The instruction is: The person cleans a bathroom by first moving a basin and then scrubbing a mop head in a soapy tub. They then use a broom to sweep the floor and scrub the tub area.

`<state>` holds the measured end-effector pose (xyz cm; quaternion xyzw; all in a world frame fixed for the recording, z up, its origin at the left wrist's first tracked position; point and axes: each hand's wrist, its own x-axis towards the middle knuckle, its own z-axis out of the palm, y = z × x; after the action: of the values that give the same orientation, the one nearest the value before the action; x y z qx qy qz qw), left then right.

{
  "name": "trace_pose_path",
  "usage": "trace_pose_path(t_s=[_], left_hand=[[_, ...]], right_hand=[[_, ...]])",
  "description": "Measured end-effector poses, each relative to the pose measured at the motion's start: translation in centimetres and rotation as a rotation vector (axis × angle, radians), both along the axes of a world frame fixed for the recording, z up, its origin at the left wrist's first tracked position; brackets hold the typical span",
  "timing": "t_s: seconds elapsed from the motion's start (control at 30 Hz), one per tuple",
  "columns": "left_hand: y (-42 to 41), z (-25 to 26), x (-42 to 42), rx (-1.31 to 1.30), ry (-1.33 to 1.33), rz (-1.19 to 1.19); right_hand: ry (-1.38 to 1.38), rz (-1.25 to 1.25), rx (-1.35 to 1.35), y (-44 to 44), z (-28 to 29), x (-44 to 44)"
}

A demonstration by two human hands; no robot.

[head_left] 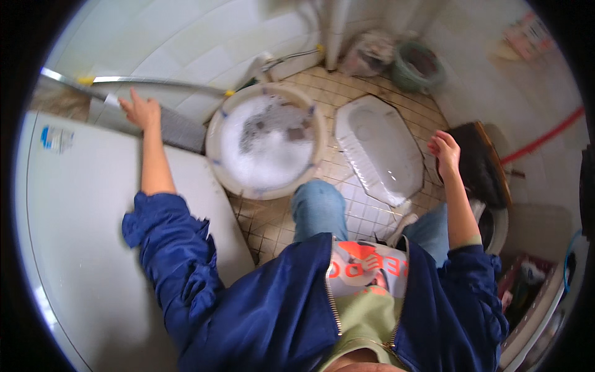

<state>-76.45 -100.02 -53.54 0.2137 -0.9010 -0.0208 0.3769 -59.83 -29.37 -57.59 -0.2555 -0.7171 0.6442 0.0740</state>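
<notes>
My left hand (pixel 139 110) reaches out at the upper left with its fingers apart, over or beside the white end of a metal pole (pixel 111 100); contact cannot be told. Below and right of that hand lies a grey textured pad (pixel 179 130), perhaps a mop head. A large white appliance-like panel (pixel 93 195) lies under the left forearm. In the middle a round basin (pixel 215 167) holds foamy water (pixel 251 162) with dark patches in it. My right hand (pixel 445 149), slightly blurred, hovers with curled fingers between the squat toilet (pixel 372 149) and a dark board-like object (pixel 479 162); nothing shows in it.
Metal flexible hoses (pixel 162 81) with yellow ends run along the tiled wall. A green bucket (pixel 418 67) and a plastic bag (pixel 369 53) stand at the back by a white pipe (pixel 337 35). A red hose (pixel 544 137) hangs at right. The tiled floor (pixel 265 223) looks wet.
</notes>
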Motion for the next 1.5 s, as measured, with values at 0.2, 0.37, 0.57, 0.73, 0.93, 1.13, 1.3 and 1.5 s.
trace_pose_path(t_s=[0.2, 0.37, 0.57, 0.73, 0.93, 1.13, 1.3, 1.5], left_hand=[[6.4, -0.6, 1.4, 0.047, -0.072, -0.304], [10.8, -3.8, 5.0, 0.224, -0.119, -0.383], [15.8, -10.2, 10.0, 0.493, -0.271, -0.343], [14.5, -11.0, 16.9, 0.646, -0.361, -0.186], [16.0, -9.5, 21.6, 0.784, -0.394, -0.111], [14.7, -8.5, 22.7, 0.743, -0.362, -0.301], [20.4, -3.7, 22.9, 0.757, -0.191, -0.507], [36.3, 1.4, 21.8, 0.964, 0.093, -1.048]], right_hand=[[0.235, -0.256, 0.221, 13.5, 6.9, 1.9], [0.296, -0.889, 0.931, 27.3, 15.1, 4.5], [0.292, -0.910, 1.032, 37.0, 19.2, 2.0], [0.434, -0.691, 0.516, 39.3, 16.8, -2.0], [0.567, -0.615, 0.217, 36.8, 18.7, -0.4], [0.686, -0.611, 0.204, 28.6, 21.2, 3.2], [0.872, -0.377, 0.293, 22.0, 30.8, 5.1], [0.962, -0.016, 0.104, 15.9, 35.5, 3.2]])
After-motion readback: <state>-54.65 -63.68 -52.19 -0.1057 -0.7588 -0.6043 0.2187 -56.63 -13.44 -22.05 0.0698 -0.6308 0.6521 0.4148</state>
